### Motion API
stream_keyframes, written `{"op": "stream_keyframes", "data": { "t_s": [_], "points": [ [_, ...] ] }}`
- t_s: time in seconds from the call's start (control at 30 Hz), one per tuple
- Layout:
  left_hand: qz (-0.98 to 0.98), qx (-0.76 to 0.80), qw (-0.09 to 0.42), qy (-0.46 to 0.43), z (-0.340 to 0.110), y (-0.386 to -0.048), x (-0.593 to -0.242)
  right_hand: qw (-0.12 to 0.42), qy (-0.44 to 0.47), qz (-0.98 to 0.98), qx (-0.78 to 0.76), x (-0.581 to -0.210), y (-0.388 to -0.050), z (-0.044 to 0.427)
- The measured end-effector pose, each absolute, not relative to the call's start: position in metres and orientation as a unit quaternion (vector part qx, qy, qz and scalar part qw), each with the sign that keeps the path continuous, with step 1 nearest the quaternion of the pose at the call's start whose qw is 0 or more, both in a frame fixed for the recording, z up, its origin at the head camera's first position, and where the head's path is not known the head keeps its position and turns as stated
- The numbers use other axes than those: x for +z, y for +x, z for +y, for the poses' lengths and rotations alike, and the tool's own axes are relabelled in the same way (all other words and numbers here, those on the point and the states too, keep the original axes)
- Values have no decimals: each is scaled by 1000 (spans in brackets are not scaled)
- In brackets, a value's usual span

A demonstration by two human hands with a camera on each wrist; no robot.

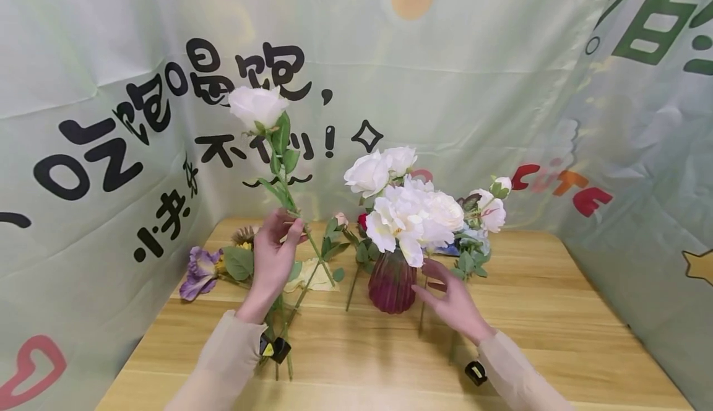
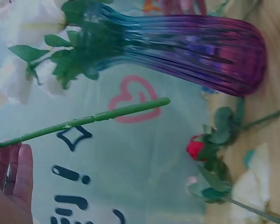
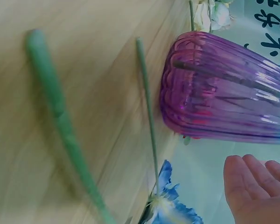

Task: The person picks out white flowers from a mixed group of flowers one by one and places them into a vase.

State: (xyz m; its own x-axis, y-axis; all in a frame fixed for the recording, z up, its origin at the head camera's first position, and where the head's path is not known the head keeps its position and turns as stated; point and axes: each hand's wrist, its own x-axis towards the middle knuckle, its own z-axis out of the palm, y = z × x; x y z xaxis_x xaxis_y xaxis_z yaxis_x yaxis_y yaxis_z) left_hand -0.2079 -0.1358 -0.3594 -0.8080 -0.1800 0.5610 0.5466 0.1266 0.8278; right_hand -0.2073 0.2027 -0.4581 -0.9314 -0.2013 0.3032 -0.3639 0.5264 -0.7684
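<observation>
My left hand pinches the green stem of a long white rose, raised above the table with its bloom up. In the left wrist view the stem's lower end points freely toward the ribbed glass vase. That vase, purple-pink below and bluish at the neck, stands upright holding several white flowers. Beside the vase's right side is my right hand, its fingers loosely bent around air. The right wrist view shows a gap between those fingers and the glass.
On the wooden table, a purple flower and loose stems lie at left. A red rose lies behind the vase; a blue flower and a pale pink rose are at right. Printed cloth surrounds the table.
</observation>
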Motion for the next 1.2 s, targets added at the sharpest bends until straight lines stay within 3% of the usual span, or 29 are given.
{"op": "stream_keyframes", "data": {
  "t_s": [0.67,1.2],
  "points": [
    [-633,-666,345,-192,-94,-213,-299,142,159,-874,438,-462,-193,236],
    [-627,-678,317,-216,-74,-221,-306,146,157,-874,436,-464,-192,239]
  ]
}}
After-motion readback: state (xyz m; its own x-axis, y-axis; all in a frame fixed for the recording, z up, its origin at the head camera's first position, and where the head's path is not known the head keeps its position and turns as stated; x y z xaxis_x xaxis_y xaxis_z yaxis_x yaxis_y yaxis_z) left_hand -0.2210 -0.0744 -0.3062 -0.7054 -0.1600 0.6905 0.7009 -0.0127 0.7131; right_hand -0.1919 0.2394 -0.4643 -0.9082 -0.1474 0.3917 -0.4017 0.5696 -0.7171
